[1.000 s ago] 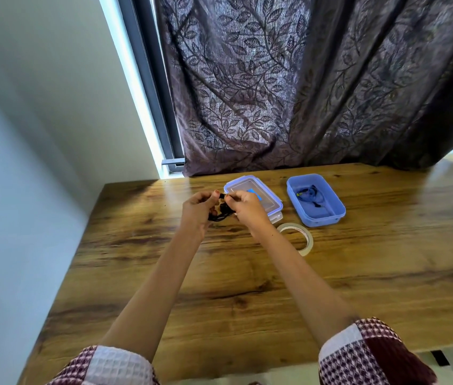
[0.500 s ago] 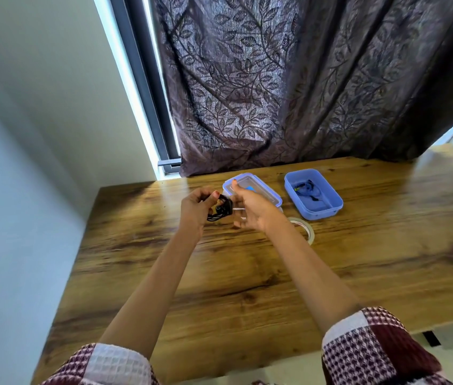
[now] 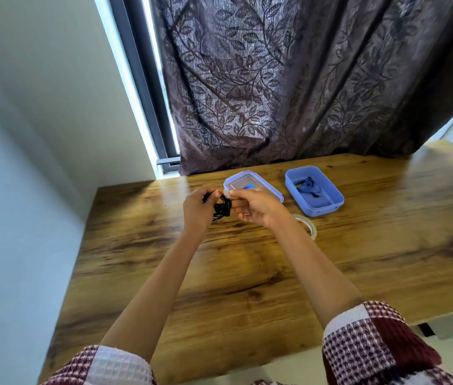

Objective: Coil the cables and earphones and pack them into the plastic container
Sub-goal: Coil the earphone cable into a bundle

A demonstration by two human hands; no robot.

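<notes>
Curtain (image 3: 289, 87) now higher above wooden table (image 3: 247, 273)

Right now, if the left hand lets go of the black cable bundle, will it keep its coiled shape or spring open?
The black cable bundle is probably floppy: thin loops hang loose below the left hand. It may partly uncoil, since nothing visibly ties it. It looks light; the right hand only touches it with fingertips.

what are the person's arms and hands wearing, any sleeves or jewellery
Both forearms are bare. Each sleeve is pushed up near the elbow: the left sleeve and the right sleeve are a textured knit in maroon and white patches with a small repeating pattern. The left hand shows no jewellery; the right hand has what looks like a thin ring on one finger.
</notes>
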